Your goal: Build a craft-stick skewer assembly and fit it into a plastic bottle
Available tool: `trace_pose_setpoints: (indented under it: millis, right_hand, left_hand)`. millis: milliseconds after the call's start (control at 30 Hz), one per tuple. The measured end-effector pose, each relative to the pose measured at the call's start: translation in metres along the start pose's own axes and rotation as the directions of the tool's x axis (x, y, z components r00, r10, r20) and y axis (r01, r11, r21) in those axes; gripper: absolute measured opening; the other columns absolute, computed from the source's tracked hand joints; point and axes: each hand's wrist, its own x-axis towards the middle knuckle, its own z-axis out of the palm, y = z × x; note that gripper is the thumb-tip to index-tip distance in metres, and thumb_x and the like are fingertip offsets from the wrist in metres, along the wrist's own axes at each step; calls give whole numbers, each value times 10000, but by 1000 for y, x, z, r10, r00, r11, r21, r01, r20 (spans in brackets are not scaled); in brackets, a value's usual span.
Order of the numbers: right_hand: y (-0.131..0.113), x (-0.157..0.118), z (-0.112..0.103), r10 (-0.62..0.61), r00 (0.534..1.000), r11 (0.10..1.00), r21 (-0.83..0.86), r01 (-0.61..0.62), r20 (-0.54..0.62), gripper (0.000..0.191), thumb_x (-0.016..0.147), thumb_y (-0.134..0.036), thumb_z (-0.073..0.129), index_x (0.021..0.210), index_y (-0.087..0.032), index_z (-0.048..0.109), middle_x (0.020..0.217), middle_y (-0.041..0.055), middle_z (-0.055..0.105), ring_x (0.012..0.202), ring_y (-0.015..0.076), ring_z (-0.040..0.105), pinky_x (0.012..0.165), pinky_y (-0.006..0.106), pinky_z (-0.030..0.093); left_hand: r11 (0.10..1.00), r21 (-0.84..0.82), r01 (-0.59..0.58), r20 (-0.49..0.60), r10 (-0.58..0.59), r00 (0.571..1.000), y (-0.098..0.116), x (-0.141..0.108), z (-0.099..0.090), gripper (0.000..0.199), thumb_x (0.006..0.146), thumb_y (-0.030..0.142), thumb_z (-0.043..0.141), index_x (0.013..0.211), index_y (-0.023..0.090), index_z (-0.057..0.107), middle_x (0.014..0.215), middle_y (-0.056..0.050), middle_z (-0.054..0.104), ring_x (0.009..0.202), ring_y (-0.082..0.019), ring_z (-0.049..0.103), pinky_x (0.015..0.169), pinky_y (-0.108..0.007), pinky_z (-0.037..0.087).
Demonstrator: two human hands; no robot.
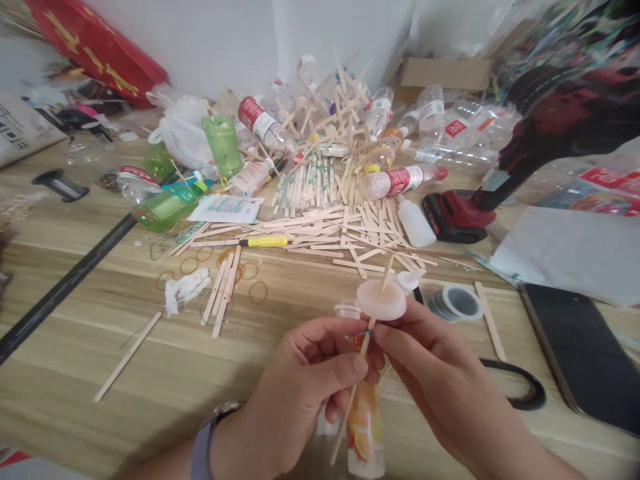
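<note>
A thin wooden stick (365,347) runs slanted between my hands and passes through a pale, translucent round disc (382,300) near its upper end. My left hand (320,367) pinches the stick below the disc, thumb and fingers closed on it. Just under the disc, the fingertips of my right hand (430,360) close around the stick where a small dark-blue tie (369,333) wraps it. Whether the right fingers grip the stick or the tie's end is hard to see. Beneath my hands lies a plastic bottle with an orange-fruit label (365,433), partly hidden by them.
Craft sticks (320,233) and a yellow-handled tool (267,241) lie ahead, with plastic bottles (400,181) behind. To the right are a wire spool (456,303), a black handle loop (537,393), a phone (580,353) and a red-black power tool (480,207). Rubber bands (258,292) lie left.
</note>
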Motion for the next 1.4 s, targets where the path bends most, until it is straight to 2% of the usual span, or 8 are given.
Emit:
trace_pose_setpoints:
  millis: [100,333,800,1067,1233,1400]
  right_hand:
    - [1,-1,0,25,1000,999,34,-25,-2,62,804,-262,628,824,-203,631,670,-29,567,579,99,507,572,227,447]
    - [-1,-2,-4,64,997,996,52,-66,37,89,809,-285,636,783,-202,618,655,-31,569,596,99,507,597,225,438]
    - [-3,3,-4,14,992,998,52,-20,123,89,866,-252,607,791,-205,599,651,-43,558,578,87,538,583,212,440]
    - [-2,4,-3,8,998,1000,9,-9,67,77,825,-265,631,795,-199,604,686,-31,568,577,92,523,563,218,454]
    - [-6,3,-3,8,997,998,-64,-3,78,66,806,-246,639,797,-196,597,647,-37,569,558,93,512,547,220,440]
    - [-11,2,-3,44,995,997,-69,-37,93,69,784,-229,653,763,-202,594,602,-45,561,547,100,536,560,230,452]
  left_hand:
    - [1000,-13,-15,25,16,1000,-1,0,0,201,735,201,756,934,193,726,638,32,649,381,5,427,362,-109,286]
    - [1000,3,26,-10,-25,1000,1,-1,0,244,725,219,763,961,181,713,638,26,653,376,4,406,367,-116,273]
    - [999,8,39,-22,-39,999,4,0,1,272,712,227,771,977,187,722,618,25,655,386,2,419,369,-109,285]
    - [999,25,20,-44,-19,999,3,-1,2,292,716,210,761,982,157,654,616,21,675,368,-6,433,351,-104,316]
    - [998,67,3,-52,1,999,3,-1,4,277,706,265,774,846,152,563,652,7,691,362,-28,476,333,-121,377]
    - [982,177,-70,-2,71,997,5,-2,5,235,816,338,678,796,145,545,587,26,638,367,-35,493,350,-123,393]
